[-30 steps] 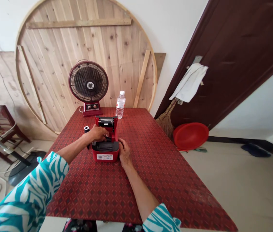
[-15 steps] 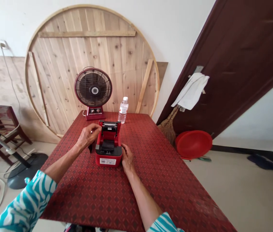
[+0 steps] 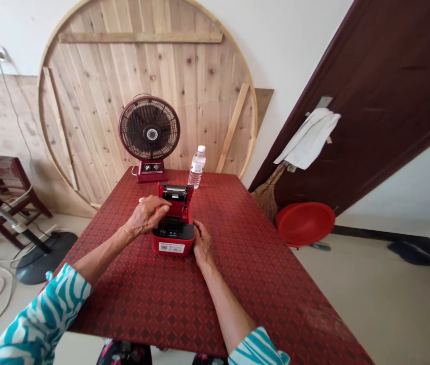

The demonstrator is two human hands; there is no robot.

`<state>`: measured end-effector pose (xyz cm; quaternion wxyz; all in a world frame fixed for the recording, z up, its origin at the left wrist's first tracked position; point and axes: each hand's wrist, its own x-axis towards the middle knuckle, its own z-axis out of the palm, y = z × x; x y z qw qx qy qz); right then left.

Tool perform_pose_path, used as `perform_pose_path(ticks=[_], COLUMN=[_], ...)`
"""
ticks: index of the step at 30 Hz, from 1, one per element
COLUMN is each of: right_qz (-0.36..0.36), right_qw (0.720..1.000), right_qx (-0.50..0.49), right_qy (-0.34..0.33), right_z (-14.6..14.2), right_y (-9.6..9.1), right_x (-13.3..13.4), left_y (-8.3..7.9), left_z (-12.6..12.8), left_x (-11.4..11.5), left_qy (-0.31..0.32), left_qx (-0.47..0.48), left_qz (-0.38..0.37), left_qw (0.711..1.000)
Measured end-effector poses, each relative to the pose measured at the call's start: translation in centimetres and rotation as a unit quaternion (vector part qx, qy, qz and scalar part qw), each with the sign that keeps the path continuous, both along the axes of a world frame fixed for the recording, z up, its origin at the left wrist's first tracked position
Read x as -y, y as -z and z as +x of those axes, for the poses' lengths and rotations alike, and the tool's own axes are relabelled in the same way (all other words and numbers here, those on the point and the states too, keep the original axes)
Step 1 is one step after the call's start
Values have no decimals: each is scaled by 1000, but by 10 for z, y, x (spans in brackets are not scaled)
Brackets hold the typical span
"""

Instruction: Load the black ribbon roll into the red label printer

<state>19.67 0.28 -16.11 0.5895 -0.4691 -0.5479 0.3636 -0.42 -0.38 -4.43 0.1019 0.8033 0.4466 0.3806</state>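
— Our left hand (image 3: 148,215) reaches over the open red machine (image 3: 174,241), fingers bent and bunched. Are we pinching anything in it?

— We cannot tell; its back hides the fingertips and much of the inside below. Our right hand (image 3: 204,244) shows better: loosely curved, lying along the machine's right side, probably to steady it.

— And the machine itself?

— It sits on the worktop (image 3: 260,284) in front of us, its white label (image 3: 171,248) facing our way. The lid (image 3: 176,194) stands raised at the far side, which seems to be why we can come in from above and from the left.

— What about edges?

— The worktop's left edge passes beneath our left sleeve (image 3: 66,286), and the near edge ends just before our knees (image 3: 123,352). The right edge slants away from the machine, so we judge the easier room to be on that side and toward us.

— Behind the lid, less so?

— Yes: the bottle (image 3: 196,170) stands near it, with the fan (image 3: 149,133) farther left, so we would swing nothing wide that way.
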Motion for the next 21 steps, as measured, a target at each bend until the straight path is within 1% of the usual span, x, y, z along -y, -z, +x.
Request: perform_pose_path(ticks=[2,4,6,8,12,14,16,17,21], right_qz=[2,3,4,3,-3,-3,0,4,18], right_qw=[1000,1000,1000,1000,1000,1000,1000,999,998], right_qx=[1,3,4,1,-7,-12,-23,-28,-59], right_qy=[4,8,10,10,-6,4,21,25,4], right_z=[0,-1,-1,-1,0,1,3,3,-4], right_y=[-1,-1,-1,0,3,0,-10,-19,-69], right_x=[0,-1,-1,-1,0,-4,-15,-23,-59], left_y=[7,13,17,17,7,3,2,2,5], left_z=[-1,-2,-4,-5,-7,-8,-10,-11,-15], left_x=[9,13,15,17,26,31,36,38,42], left_qy=[79,116,124,131,148,154,162,166,175], left_qx=[-88,-111,-106,-101,-115,-136,-164,-177,-200], left_qz=[0,7,19,29,28,31,46,56,90], left_qw=[993,987,986,986,982,978,972,968,960])
